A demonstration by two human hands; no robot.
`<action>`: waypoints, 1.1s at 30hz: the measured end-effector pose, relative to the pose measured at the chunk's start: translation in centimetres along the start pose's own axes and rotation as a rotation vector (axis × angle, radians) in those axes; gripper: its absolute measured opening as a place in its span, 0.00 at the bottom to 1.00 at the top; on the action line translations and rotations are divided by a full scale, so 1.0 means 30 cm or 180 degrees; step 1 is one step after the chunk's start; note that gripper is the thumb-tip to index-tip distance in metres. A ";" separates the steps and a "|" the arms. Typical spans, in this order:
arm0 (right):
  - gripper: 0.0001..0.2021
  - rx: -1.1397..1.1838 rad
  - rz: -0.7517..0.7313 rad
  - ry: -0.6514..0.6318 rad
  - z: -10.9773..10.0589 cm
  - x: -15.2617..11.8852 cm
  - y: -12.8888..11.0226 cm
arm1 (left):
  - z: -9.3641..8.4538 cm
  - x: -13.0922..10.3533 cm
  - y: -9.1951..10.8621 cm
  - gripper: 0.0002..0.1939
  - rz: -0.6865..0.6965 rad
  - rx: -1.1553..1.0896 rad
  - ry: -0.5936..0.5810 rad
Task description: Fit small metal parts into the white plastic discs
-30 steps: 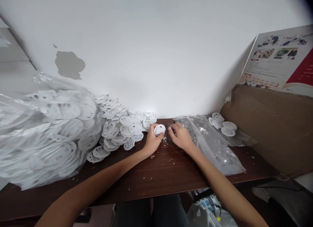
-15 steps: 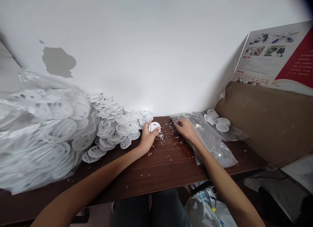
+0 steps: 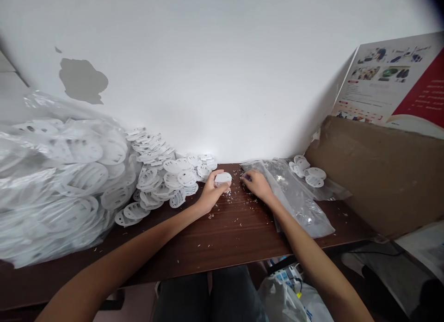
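Head view: just below the middle of the frame the left hand point(image 3: 210, 195) curls its fingers around a small white disc point(image 3: 222, 178), holding it just above the dark wooden table point(image 3: 222, 243); just to its right, the right hand point(image 3: 256, 185) rests with fingertips drawn together at the near edge of a clear plastic bag point(image 3: 298, 201) of tiny metal parts, though whether it pinches one I cannot tell; small pale bits point(image 3: 239, 192) lie scattered on the wood between and below both hands. Left of the hands, loose white discs point(image 3: 166, 178) spread in a pile; at far left a large clear sack point(image 3: 58, 183) bulges with more; a few discs point(image 3: 308, 171) lie right of centre. A brown cardboard box point(image 3: 378, 174) stands at right beneath a printed poster point(image 3: 398, 86); a white wall point(image 3: 222, 72) with a chipped patch rises behind.
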State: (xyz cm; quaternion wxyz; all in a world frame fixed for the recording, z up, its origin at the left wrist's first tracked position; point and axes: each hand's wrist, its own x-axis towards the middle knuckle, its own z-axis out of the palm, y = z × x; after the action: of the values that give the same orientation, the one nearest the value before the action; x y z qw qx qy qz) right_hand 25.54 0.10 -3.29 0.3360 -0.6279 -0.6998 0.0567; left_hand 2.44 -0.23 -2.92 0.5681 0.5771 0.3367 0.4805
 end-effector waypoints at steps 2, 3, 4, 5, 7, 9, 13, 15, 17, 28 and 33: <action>0.08 0.0258 -0.0141 0.0141 -0.012 -0.008 -0.022 | -0.001 0.000 0.017 0.31 -0.0259 -0.0388 -0.0074; 0.08 0.0411 -0.0205 0.0232 -0.020 -0.013 -0.038 | -0.002 0.000 0.024 0.30 -0.0336 -0.0582 -0.0111; 0.09 0.0564 -0.0256 0.0335 -0.028 -0.019 -0.058 | -0.004 0.001 0.030 0.30 -0.0393 -0.0750 -0.0154; 0.10 0.0706 -0.0289 0.0443 -0.036 -0.026 -0.080 | -0.006 0.002 0.034 0.32 -0.0449 -0.0887 -0.0218; 0.11 0.0971 -0.0304 0.0653 -0.048 -0.039 -0.130 | -0.010 0.004 0.037 0.37 -0.0548 -0.1065 -0.0368; 0.11 0.1334 -0.0299 0.0775 -0.051 -0.050 -0.182 | -0.013 0.006 0.034 0.41 -0.0607 -0.1121 -0.0470; 0.10 0.2391 -0.0312 0.0687 -0.038 -0.066 -0.267 | -0.013 0.016 0.013 0.45 -0.0594 -0.0998 -0.0589; 0.11 0.2664 -0.0359 0.0566 -0.028 -0.074 -0.290 | -0.011 0.023 -0.001 0.43 -0.0516 -0.0946 -0.0652; 0.12 0.2612 -0.0392 0.0481 -0.020 -0.081 -0.298 | -0.008 0.026 -0.014 0.42 -0.0447 -0.0907 -0.0698; 0.08 0.1995 -0.0794 0.0462 -0.013 -0.090 -0.299 | 0.004 0.003 -0.013 0.44 -0.0287 -0.0510 -0.1086; 0.08 0.2046 -0.0738 0.0372 -0.009 -0.089 -0.292 | 0.005 -0.002 -0.010 0.48 -0.0133 -0.0290 -0.1269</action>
State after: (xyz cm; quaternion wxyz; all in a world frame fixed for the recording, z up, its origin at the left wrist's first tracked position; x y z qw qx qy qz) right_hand 18.30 -4.24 0.25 0.5603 -0.4084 -0.6924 0.1996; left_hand 2.61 -0.30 -3.20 0.6588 0.6274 0.2074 0.3596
